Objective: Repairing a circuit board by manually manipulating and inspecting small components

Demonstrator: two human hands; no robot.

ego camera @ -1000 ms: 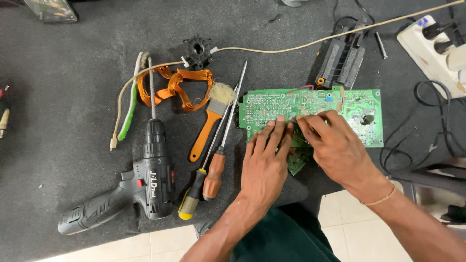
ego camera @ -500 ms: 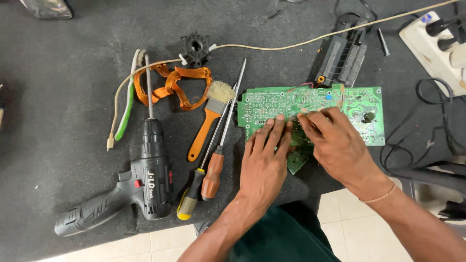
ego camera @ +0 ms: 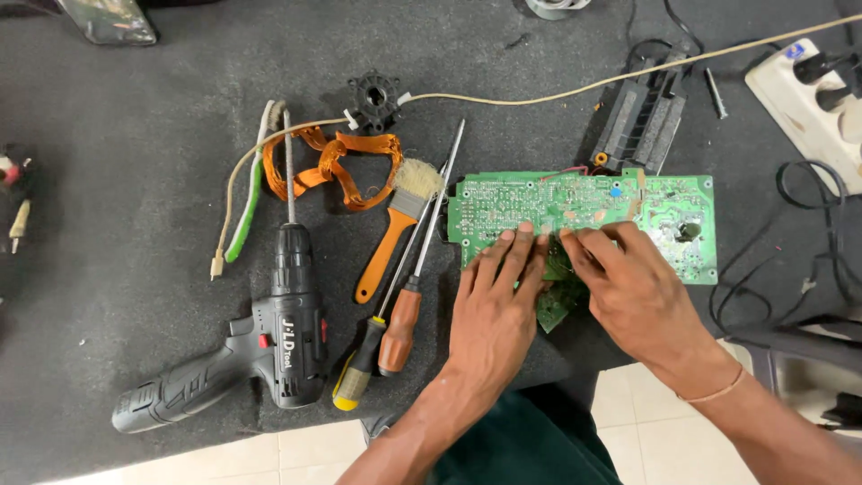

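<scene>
- Pressing flat with both open hands, left hand (ego camera: 492,310) and right hand (ego camera: 633,292), on green circuit board (ego camera: 503,207), nothing clasped
- Lying right of orange-handled brush (ego camera: 395,229)
- Likely light, stiff, fragile; best held by edges

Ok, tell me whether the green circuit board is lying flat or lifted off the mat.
Flat. The green circuit board lies solder side up on the dark mat, both hands' fingers pressing on its near edge.
</scene>
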